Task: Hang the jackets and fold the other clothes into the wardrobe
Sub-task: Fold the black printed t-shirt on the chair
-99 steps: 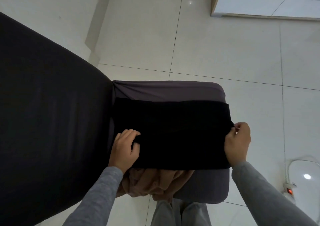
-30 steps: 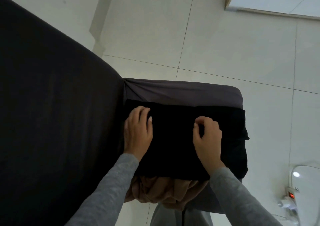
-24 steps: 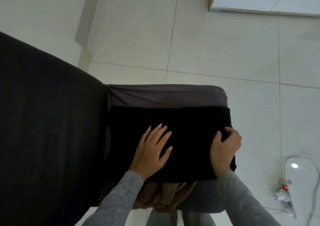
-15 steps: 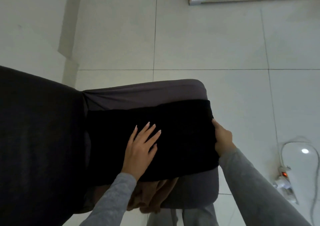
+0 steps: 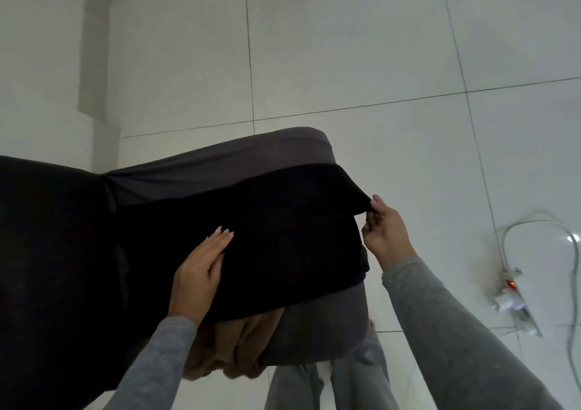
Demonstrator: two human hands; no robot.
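place: home room | signs: tiled floor (image 5: 345,63); fabric-covered seat (image 5: 220,164); power strip (image 5: 511,285) on floor

- Both arms are covered to the wrist by long grey sleeves of a soft, plain fabric.
- No print or marking is shown on the left sleeve (image 5: 151,365).
- Light creases are seen along the right sleeve (image 5: 446,331).
- Grey trousers (image 5: 355,378) of a similar shade are worn, loosely cut and lightly creased.
- Long, pointed fingernails are seen on the left grip (image 5: 201,271).
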